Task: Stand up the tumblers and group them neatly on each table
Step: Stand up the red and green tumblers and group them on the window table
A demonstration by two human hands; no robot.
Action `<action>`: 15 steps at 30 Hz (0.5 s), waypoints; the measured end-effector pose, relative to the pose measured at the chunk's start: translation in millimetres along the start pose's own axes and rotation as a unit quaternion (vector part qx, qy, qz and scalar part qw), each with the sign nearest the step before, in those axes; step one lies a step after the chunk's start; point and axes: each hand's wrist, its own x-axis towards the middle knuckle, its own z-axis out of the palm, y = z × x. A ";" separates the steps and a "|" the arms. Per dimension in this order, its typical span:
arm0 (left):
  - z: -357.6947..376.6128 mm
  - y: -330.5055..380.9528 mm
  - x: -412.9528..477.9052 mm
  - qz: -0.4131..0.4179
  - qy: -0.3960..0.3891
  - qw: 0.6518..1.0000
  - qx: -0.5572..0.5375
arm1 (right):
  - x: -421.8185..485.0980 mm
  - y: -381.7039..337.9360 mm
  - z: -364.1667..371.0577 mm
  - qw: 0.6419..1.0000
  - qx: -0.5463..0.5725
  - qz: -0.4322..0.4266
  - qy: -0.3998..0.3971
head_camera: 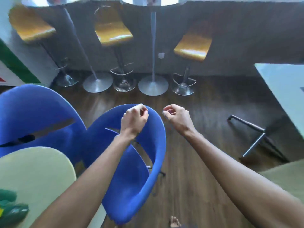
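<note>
Both my arms reach forward over the floor. My left hand (134, 119) hovers above the back of a blue chair (153, 145), fingers curled in loosely, holding nothing. My right hand (176, 116) is level with it, a little to the right, over the wood floor, fingers also curled with nothing in them. Green shapes (11, 209), too blurred to identify, lie at the near left edge of a pale round table (37, 170). No tumbler is clearly visible. The frame is motion-blurred.
A second blue chair (32, 112) stands to the left. Three orange bar stools (113, 35) and two tall pedestal tables (153, 46) line the grey wall ahead. A white table (286, 83) with metal legs sits at the right. Dark wood floor (189, 170) stretches between.
</note>
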 end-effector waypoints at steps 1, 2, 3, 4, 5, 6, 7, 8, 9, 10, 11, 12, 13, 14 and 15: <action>12.5 22.8 7.8 0.013 -0.008 1.000 -0.003 | 8.8 7.0 -23.7 1.000 -0.004 0.001 0.007; 23.3 43.6 15.6 0.027 -0.014 1.000 -0.008 | 17.8 13.2 -45.3 1.000 -0.008 0.002 0.014; 32.8 62.3 25.2 0.040 -0.017 0.999 -0.014 | 28.0 18.1 -65.1 1.000 -0.009 0.005 0.022; 41.3 78.6 35.7 0.051 -0.018 0.998 -0.018 | 38.8 22.4 -82.3 1.000 -0.009 0.008 0.028; 48.4 93.4 46.5 0.058 -0.020 0.998 -0.016 | 50.0 25.6 -97.5 0.999 -0.006 0.011 0.034; 54.4 106.8 58.8 0.062 -0.022 0.998 -0.012 | 61.8 27.1 -111.2 0.999 -0.003 0.010 0.039; 59.8 119.0 71.3 0.065 -0.024 0.998 -0.006 | 74.8 27.3 -122.7 0.999 -0.002 0.008 0.043; 65.1 129.6 84.6 0.067 -0.025 0.997 -0.001 | 87.9 26.5 -133.1 0.999 0.000 0.004 0.047; 69.9 138.6 98.1 0.068 -0.026 0.997 0.003 | 101.8 25.3 -141.6 0.999 0.001 0.001 0.048; 74.9 145.6 112.9 0.071 -0.026 0.997 0.005 | 116.2 23.9 -149.1 0.999 0.002 -0.003 0.049; 79.6 152.2 128.6 0.076 -0.027 0.997 0.004 | 131.7 22.7 -155.7 0.999 0.002 -0.008 0.049; 84.8 157.2 145.9 0.081 -0.028 0.996 0.002 | 148.5 22.4 -161.9 0.999 0.001 -0.012 0.046; 89.4 162.3 165.3 0.084 -0.030 0.996 0.001 | 167.6 22.5 -167.7 0.999 0.001 -0.014 0.042; 93.2 167.5 186.5 0.084 -0.030 0.996 0.002 | 187.8 21.1 -173.5 0.999 0.001 -0.016 0.038; 96.6 173.0 209.3 0.081 -0.030 0.996 0.005 | 210.1 19.2 -179.5 0.999 -0.001 -0.018 0.034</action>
